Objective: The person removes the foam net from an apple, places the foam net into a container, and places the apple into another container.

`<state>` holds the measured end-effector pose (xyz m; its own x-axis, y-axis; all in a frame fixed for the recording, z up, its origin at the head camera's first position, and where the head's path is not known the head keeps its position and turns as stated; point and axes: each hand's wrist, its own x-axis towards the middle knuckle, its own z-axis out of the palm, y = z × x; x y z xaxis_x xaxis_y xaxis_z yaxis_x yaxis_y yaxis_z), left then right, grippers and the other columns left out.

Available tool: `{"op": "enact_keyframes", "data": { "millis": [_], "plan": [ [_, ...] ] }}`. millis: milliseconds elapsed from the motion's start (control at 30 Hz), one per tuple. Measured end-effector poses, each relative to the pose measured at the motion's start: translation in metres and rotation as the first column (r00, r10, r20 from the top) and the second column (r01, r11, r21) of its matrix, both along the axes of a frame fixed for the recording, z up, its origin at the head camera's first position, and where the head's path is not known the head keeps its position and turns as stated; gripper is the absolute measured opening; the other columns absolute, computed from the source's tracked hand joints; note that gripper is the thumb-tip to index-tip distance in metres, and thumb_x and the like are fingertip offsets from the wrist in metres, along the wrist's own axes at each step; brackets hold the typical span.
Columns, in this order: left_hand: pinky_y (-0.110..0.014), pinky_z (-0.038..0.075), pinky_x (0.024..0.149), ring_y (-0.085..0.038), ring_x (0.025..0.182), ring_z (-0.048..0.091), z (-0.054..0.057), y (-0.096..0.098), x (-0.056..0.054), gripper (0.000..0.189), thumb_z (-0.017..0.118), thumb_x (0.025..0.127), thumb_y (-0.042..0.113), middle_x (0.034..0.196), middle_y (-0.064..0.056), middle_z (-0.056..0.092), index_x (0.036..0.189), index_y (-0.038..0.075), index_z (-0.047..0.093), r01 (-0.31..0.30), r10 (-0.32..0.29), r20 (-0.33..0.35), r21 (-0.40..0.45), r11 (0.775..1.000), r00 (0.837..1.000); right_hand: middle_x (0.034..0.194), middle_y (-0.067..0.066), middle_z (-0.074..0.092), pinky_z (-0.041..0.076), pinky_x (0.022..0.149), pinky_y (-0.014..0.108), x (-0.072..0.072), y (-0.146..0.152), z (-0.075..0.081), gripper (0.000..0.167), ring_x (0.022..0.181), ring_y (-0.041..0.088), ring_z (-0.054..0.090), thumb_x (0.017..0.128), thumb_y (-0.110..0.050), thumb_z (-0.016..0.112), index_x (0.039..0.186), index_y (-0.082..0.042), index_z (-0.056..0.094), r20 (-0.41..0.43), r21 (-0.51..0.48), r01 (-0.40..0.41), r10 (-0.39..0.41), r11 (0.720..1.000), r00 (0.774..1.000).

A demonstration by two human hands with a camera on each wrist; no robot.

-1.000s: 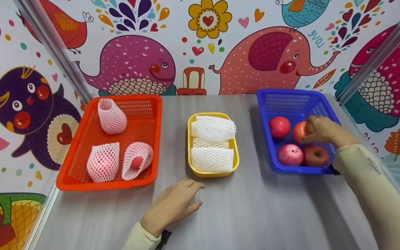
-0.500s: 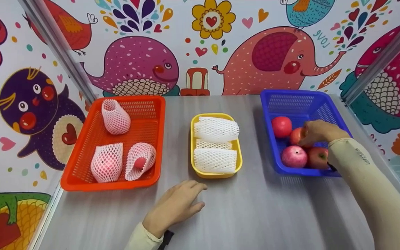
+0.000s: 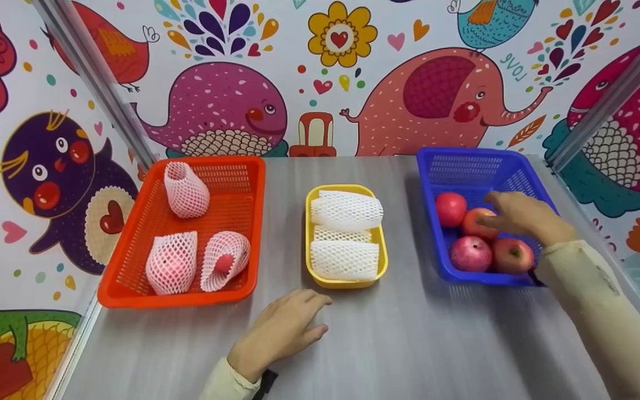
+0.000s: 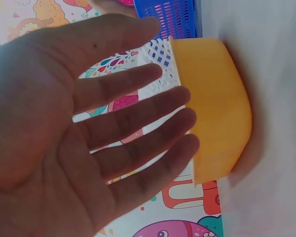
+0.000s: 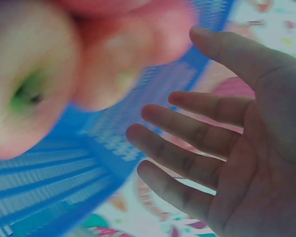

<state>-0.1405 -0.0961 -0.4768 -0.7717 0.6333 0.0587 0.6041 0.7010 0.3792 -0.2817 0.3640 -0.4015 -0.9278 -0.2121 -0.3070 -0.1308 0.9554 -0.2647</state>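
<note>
The orange-red apple (image 3: 473, 226) is lying inside the blue basket (image 3: 484, 278), and it is sitting just to the left of my right hand (image 3: 526, 216), below the thumb and fingertips. This relation is deciding the reach: my right hand is being much nearer, while my left hand is staying well apart. The apple is looking round, so no long axis is showing.

My right hand is opening wide, its fingers almost straight, and it is holding nothing; whether the thumb is touching the apple, I cannot tell.

Around this apple, a small red apple (image 3: 450, 209), a pale pink apple (image 3: 471, 254) and a dark red apple (image 3: 514, 256) are lying close.

My left hand (image 3: 284, 330) is also spreading its fingers and holding nothing, just before the yellow box (image 3: 348, 283), where white foam nets (image 3: 345, 260) are lying crosswise. Farther left, the red basket (image 3: 231, 214) is carrying three pink netted bundles (image 3: 173, 266). All containers are standing on the grey surface (image 3: 386, 339).
</note>
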Motion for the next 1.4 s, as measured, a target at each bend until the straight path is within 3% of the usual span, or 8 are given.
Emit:
{"op": "enact_keyframes", "data": {
  "millis": [200, 300, 433, 567, 733, 967, 1200, 1400],
  "plan": [
    [-0.036, 0.052, 0.089, -0.018, 0.101, 0.06, 0.006, 0.002, -0.003, 0.038, 0.074, 0.091, 0.028, 0.113, -0.002, 0.066, 0.123, 0.01, 0.066, -0.001, 0.001, -0.004, -0.004, 1.0, 1.0, 0.127, 0.026, 0.058, 0.044, 0.091, 0.065, 0.049, -0.032, 0.008, 0.068, 0.113, 0.044, 0.055, 0.095, -0.054, 0.06, 0.137, -0.002, 0.054, -0.285, -0.026, -0.071, 0.061, 0.997, 0.957],
    [-0.036, 0.052, 0.089, -0.018, 0.102, 0.06, 0.008, 0.004, -0.004, 0.038, 0.075, 0.091, 0.028, 0.114, -0.001, 0.065, 0.123, 0.011, 0.066, 0.007, -0.007, 0.002, -0.003, 1.0, 1.0, 0.117, 0.02, 0.062, 0.05, 0.081, 0.058, 0.076, -0.05, -0.001, 0.054, 0.099, 0.037, 0.059, 0.094, -0.041, 0.068, 0.131, -0.003, 0.059, -0.462, -0.076, -0.125, 0.076, 0.989, 0.884],
    [-0.036, 0.052, 0.09, -0.017, 0.103, 0.059, 0.007, 0.007, -0.002, 0.039, 0.074, 0.091, 0.029, 0.116, 0.0, 0.065, 0.124, 0.011, 0.066, 0.014, -0.014, 0.018, -0.001, 1.0, 1.0, 0.113, 0.013, 0.067, 0.052, 0.081, 0.053, 0.106, -0.072, -0.019, 0.046, 0.099, 0.032, 0.062, 0.088, -0.03, 0.077, 0.124, -0.004, 0.065, -0.624, -0.122, -0.204, 0.085, 0.971, 0.777],
    [-0.035, 0.051, 0.091, -0.017, 0.105, 0.059, 0.006, 0.008, -0.002, 0.04, 0.073, 0.092, 0.031, 0.118, 0.0, 0.065, 0.126, 0.012, 0.066, 0.015, -0.015, 0.024, 0.005, 1.0, 1.0, 0.111, 0.008, 0.068, 0.051, 0.086, 0.047, 0.125, -0.092, -0.033, 0.046, 0.101, 0.026, 0.063, 0.085, -0.028, 0.081, 0.122, -0.005, 0.067, -0.687, -0.126, -0.266, 0.11, 0.956, 0.719],
    [-0.035, 0.052, 0.09, -0.017, 0.105, 0.06, 0.006, 0.009, -0.002, 0.039, 0.074, 0.092, 0.03, 0.118, 0.0, 0.065, 0.125, 0.011, 0.066, 0.028, -0.027, -0.034, 0.022, 0.999, 0.999, 0.112, 0.005, 0.069, 0.051, 0.087, 0.043, 0.135, -0.105, -0.042, 0.045, 0.102, 0.023, 0.064, 0.083, -0.026, 0.082, 0.122, -0.007, 0.068, -0.711, -0.138, -0.295, 0.113, 0.946, 0.694],
    [-0.035, 0.052, 0.091, -0.018, 0.106, 0.06, 0.007, 0.011, -0.002, 0.039, 0.074, 0.091, 0.029, 0.118, 0.0, 0.065, 0.124, 0.011, 0.066, 0.03, -0.03, -0.039, 0.014, 0.999, 0.999, 0.113, 0.002, 0.068, 0.05, 0.089, 0.04, 0.139, -0.108, -0.051, 0.044, 0.103, 0.02, 0.062, 0.083, -0.026, 0.082, 0.122, -0.009, 0.068, -0.699, -0.168, -0.286, 0.091, 0.943, 0.709],
    [-0.036, 0.052, 0.09, -0.018, 0.105, 0.06, 0.013, 0.01, -0.004, 0.04, 0.074, 0.091, 0.029, 0.12, 0.0, 0.065, 0.126, 0.011, 0.065, 0.026, -0.025, -0.046, 0.016, 1.0, 0.999, 0.11, 0.001, 0.068, 0.053, 0.084, 0.04, 0.138, -0.11, -0.055, 0.045, 0.099, 0.018, 0.063, 0.082, -0.026, 0.083, 0.121, -0.009, 0.069, -0.717, -0.172, -0.32, 0.104, 0.932, 0.69],
    [-0.035, 0.054, 0.084, -0.018, 0.098, 0.061, 0.021, 0.004, -0.006, 0.039, 0.076, 0.09, 0.028, 0.114, -0.001, 0.065, 0.124, 0.012, 0.065, 0.019, -0.016, -0.1, 0.029, 0.999, 0.995, 0.11, 0.0, 0.068, 0.053, 0.083, 0.041, 0.138, -0.112, -0.057, 0.044, 0.099, 0.017, 0.063, 0.083, -0.028, 0.083, 0.121, -0.01, 0.069, -0.71, -0.172, -0.325, 0.112, 0.93, 0.695]
  ]
}}
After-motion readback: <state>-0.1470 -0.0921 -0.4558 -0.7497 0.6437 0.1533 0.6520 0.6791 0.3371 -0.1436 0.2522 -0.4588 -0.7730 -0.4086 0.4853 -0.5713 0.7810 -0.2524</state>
